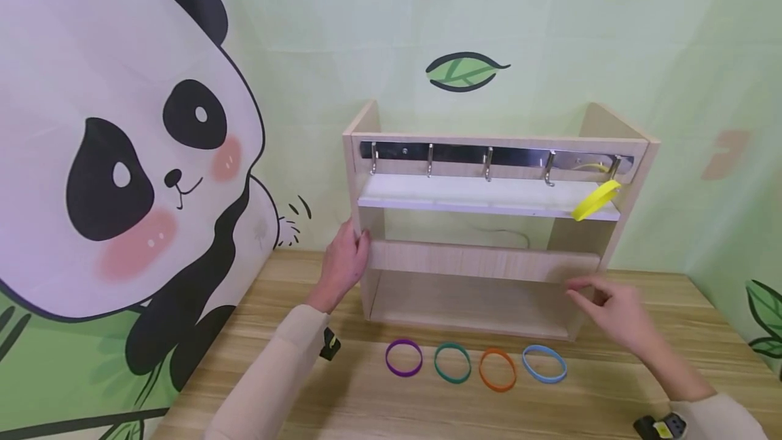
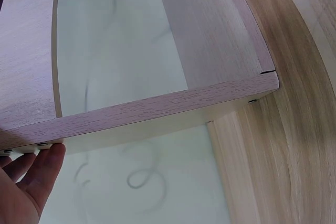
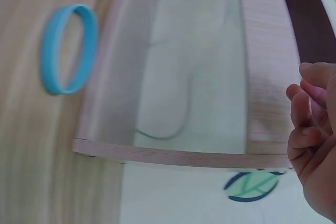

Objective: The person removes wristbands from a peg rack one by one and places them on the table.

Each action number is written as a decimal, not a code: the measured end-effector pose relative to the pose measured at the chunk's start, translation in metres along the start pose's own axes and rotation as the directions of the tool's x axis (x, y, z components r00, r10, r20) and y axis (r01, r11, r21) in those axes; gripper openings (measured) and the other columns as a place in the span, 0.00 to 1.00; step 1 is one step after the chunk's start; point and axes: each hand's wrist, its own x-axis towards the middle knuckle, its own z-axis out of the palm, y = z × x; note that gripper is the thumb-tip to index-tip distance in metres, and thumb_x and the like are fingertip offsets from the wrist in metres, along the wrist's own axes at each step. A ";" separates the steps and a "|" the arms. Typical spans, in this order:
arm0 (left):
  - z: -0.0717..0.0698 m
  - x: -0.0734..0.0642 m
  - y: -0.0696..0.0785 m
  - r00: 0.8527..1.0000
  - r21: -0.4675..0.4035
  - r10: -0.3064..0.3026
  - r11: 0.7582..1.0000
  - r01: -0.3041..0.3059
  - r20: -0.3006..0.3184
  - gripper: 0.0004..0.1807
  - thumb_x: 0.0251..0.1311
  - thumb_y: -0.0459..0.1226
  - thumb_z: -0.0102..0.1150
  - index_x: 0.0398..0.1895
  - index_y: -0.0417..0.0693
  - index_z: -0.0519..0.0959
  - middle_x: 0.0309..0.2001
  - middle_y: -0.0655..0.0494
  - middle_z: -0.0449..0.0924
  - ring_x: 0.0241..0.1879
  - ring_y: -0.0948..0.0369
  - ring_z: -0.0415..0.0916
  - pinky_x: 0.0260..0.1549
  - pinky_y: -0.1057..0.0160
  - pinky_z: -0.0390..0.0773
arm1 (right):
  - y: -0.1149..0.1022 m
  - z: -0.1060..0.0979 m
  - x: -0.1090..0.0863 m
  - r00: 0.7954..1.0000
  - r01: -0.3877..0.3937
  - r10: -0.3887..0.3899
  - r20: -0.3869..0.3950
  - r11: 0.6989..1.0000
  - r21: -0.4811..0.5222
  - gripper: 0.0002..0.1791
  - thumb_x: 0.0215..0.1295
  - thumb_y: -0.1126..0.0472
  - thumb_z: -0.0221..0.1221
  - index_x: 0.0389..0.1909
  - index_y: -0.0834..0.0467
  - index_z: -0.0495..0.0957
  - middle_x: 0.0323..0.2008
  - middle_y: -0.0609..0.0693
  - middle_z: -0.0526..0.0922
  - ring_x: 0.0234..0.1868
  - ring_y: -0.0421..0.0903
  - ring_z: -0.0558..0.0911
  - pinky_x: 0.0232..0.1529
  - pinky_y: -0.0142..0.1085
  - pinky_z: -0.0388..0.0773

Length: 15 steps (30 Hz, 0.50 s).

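Note:
My left hand [image 1: 345, 260] holds the left side panel of a small wooden shelf [image 1: 427, 260]. In the left wrist view its fingers [image 2: 44, 169] rest against the panel's outer face. My right hand [image 1: 617, 307] is in front of the shelf's lower right side, thumb and index finger a little apart, with nothing between them. The right wrist view shows its other fingers loosely curled. A yellow wristband [image 1: 595, 200] hangs on the rightmost hook of the metal hook rail [image 1: 458, 154]. The other hooks are bare.
On the wooden table [image 1: 293, 372], a purple wristband [image 1: 387, 362], a green wristband [image 1: 436, 364], an orange wristband [image 1: 481, 367] and a blue wristband [image 1: 546, 379] lie in a row before the shelf. A panda-printed backdrop [image 1: 336, 39] stands behind.

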 end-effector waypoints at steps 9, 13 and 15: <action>0.000 -0.001 -0.001 1.000 -0.002 0.003 1.000 -0.003 0.004 0.18 0.70 0.43 0.40 0.57 0.44 0.68 0.52 0.43 0.73 0.45 0.49 0.76 0.38 0.49 0.80 | -0.012 -0.020 0.017 0.994 0.036 -0.040 -0.101 0.999 -0.033 0.14 0.42 0.78 0.68 0.31 0.61 0.83 0.15 0.39 0.71 0.13 0.32 0.63 0.12 0.24 0.59; 0.000 -0.001 -0.001 1.000 -0.006 0.004 1.000 -0.004 0.006 0.19 0.70 0.43 0.40 0.58 0.44 0.67 0.52 0.43 0.72 0.46 0.49 0.76 0.39 0.49 0.80 | -0.018 -0.028 0.024 0.984 0.080 -0.085 -0.157 0.996 -0.040 0.15 0.40 0.79 0.67 0.31 0.63 0.83 0.19 0.44 0.77 0.16 0.32 0.66 0.15 0.22 0.62; 0.000 -0.001 -0.001 1.000 -0.003 0.002 1.000 -0.002 0.005 0.19 0.70 0.43 0.40 0.58 0.44 0.67 0.52 0.43 0.73 0.45 0.49 0.76 0.39 0.49 0.80 | -0.022 -0.033 0.029 0.977 0.096 -0.102 -0.189 0.994 -0.042 0.15 0.40 0.81 0.66 0.31 0.65 0.83 0.21 0.44 0.78 0.16 0.31 0.67 0.17 0.21 0.63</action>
